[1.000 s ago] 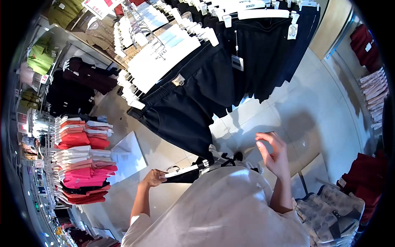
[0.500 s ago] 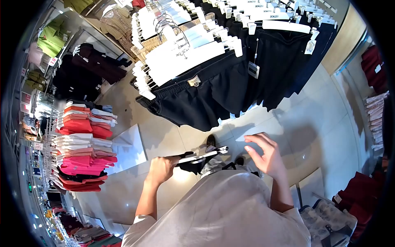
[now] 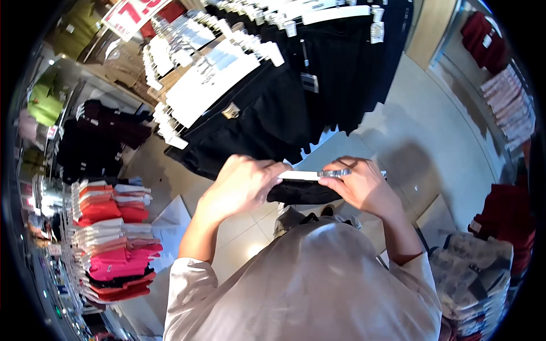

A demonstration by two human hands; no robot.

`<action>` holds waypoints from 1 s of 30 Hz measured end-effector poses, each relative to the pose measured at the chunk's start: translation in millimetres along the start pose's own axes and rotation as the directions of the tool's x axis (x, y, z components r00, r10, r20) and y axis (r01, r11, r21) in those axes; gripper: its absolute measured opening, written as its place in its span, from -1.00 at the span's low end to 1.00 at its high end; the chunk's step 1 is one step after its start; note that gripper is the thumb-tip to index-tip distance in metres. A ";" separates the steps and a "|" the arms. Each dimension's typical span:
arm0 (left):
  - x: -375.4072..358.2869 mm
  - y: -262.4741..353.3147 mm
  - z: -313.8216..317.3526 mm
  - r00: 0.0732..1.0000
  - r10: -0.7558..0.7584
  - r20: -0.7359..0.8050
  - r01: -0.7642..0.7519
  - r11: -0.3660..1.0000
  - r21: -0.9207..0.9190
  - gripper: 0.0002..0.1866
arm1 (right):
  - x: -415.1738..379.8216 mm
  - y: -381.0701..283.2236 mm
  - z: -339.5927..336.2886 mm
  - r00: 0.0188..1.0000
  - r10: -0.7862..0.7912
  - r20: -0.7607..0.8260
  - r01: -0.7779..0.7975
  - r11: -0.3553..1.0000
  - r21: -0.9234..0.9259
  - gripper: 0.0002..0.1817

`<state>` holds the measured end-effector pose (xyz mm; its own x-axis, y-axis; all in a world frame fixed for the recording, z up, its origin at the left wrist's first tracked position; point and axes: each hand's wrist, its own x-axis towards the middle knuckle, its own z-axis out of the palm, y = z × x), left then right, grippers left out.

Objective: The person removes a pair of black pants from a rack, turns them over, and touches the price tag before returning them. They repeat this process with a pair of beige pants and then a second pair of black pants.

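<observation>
A white clip hanger (image 3: 301,175) is held level in front of my waist, with a black garment (image 3: 301,194) hanging folded beneath it. The fingers of my left hand (image 3: 243,183) are closed around the hanger's left end. My right hand (image 3: 361,184) pinches its right part, thumb below, by a shiny metal piece that looks like the hook. Both fingers and hanger ends partly cover the garment's upper edge. Just beyond my left hand hang black shorts (image 3: 250,116) on a white clip hanger at the front of a rack.
Behind those shorts the rack carries more black bottoms (image 3: 341,68), some with tags. Pink, red and white tops (image 3: 116,244) hang at the left, dark clothes (image 3: 94,136) beyond. Maroon garments (image 3: 503,221) and patterned grey clothes (image 3: 475,278) are at the right. A price sign (image 3: 132,16) stands top left.
My left hand has brought the hanger up and forward, turning it level. My right hand, empty before, has closed on its right part. The view has shifted, so the rack sits further left.
</observation>
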<state>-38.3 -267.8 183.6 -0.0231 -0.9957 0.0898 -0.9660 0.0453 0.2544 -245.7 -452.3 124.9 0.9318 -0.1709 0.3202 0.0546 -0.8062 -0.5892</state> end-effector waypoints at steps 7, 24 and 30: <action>37.2 13.2 -2.3 0.945 0.184 -0.271 -0.141 0.975 0.172 -0.67 | -15.6 -8.0 -44.5 0.985 0.097 -0.143 -0.107 0.992 -0.071 -0.68; 38.3 89.0 134.4 0.907 -0.399 -0.133 0.114 0.538 -0.835 -0.73 | -53.2 -11.4 -67.4 0.879 0.333 -0.341 -0.370 0.928 -0.046 -0.67; 71.5 93.7 128.5 0.917 -0.398 -0.032 -0.015 0.046 -0.999 -0.45 | -56.5 -36.3 -64.8 0.885 0.334 -0.325 -0.342 0.939 0.033 -0.70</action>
<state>-163.6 -345.1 90.2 0.3713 -0.9284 0.0123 0.2128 0.0980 0.9722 -323.6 -450.0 176.3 0.7262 -0.6042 0.3279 -0.2554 -0.6800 -0.6873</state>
